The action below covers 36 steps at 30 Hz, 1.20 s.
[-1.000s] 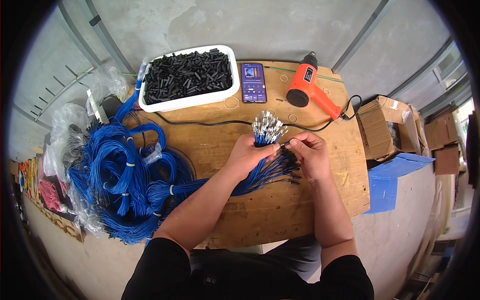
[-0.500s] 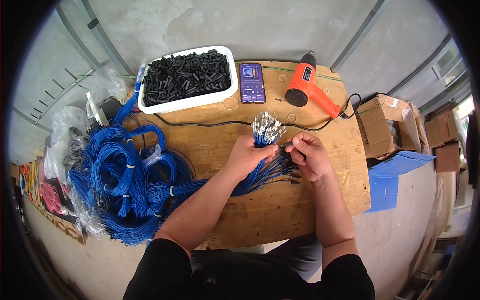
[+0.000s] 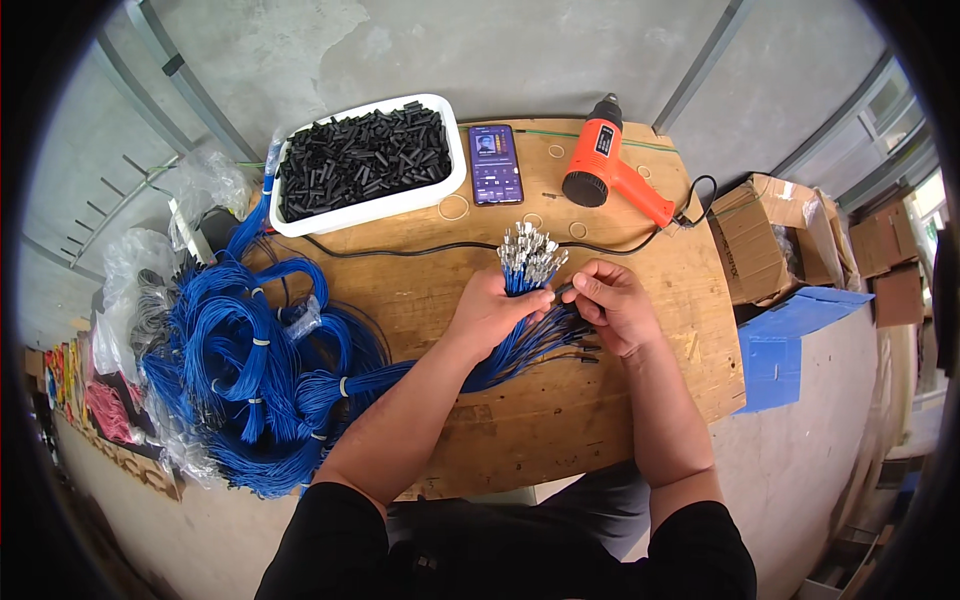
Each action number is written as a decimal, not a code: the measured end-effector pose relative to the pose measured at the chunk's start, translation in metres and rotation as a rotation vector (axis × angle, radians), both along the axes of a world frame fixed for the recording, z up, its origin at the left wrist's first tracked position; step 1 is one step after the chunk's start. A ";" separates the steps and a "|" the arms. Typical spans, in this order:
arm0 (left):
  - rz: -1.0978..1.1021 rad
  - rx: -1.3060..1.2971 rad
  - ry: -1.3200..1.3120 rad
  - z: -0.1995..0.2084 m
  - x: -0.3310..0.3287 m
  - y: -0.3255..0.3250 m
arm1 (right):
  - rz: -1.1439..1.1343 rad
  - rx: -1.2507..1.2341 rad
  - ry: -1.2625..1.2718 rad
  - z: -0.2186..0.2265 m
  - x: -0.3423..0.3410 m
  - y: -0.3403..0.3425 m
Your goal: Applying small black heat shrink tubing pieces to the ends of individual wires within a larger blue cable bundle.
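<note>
Wrapped round a bundle of blue wires (image 3: 515, 283), my left hand (image 3: 492, 312) is closed, with a cluster of silvery metal terminals (image 3: 530, 252) fanning out above it. Just to its right, my right hand (image 3: 612, 305) pinches a small black sleeve (image 3: 563, 294) close to the left thumb. Several loose wires run below the hands, some with black sleeves (image 3: 588, 352) on their ends. At the far left of the table, coils of blue wire (image 3: 240, 360) lie tied with pale bands. A white tub (image 3: 462, 170) holds a heap of short black sleeves (image 3: 365, 160).
A phone (image 3: 496, 165) lies beside the tub. An orange heat gun (image 3: 610, 165) rests at the back right, its black cord (image 3: 420, 248) crossing the table behind my hands. Rubber bands (image 3: 453, 207) are scattered about. Cardboard boxes (image 3: 750, 240) stand right of the table (image 3: 520, 440).
The view has shifted slightly. My right hand stays close to the left hand, its fingers moved a little, still pinching the black sleeve. The left hand keeps its hold on the bundle.
</note>
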<state>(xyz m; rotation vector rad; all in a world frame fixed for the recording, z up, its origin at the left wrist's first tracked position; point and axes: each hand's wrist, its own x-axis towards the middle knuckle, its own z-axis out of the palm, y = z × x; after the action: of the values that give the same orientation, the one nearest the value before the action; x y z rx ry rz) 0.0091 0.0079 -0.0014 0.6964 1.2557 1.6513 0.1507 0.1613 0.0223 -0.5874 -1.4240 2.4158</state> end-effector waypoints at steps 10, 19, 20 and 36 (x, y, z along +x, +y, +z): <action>0.106 -0.047 0.130 -0.005 0.005 0.002 | -0.189 0.148 -0.039 0.003 0.002 0.003; 0.052 -0.093 0.255 0.003 0.009 0.003 | -0.187 0.168 0.030 0.009 -0.002 -0.007; 0.051 -0.094 0.257 0.001 0.009 0.003 | -0.193 0.205 0.020 0.005 -0.002 -0.004; 0.148 -0.078 0.294 -0.008 0.005 0.004 | -0.168 0.286 0.029 0.002 -0.004 -0.016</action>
<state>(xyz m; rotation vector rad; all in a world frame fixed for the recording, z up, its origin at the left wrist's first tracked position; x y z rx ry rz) 0.0140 0.0116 -0.0097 0.8367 1.6056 1.6499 0.1463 0.1449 0.0247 -0.5737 -1.6002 2.0368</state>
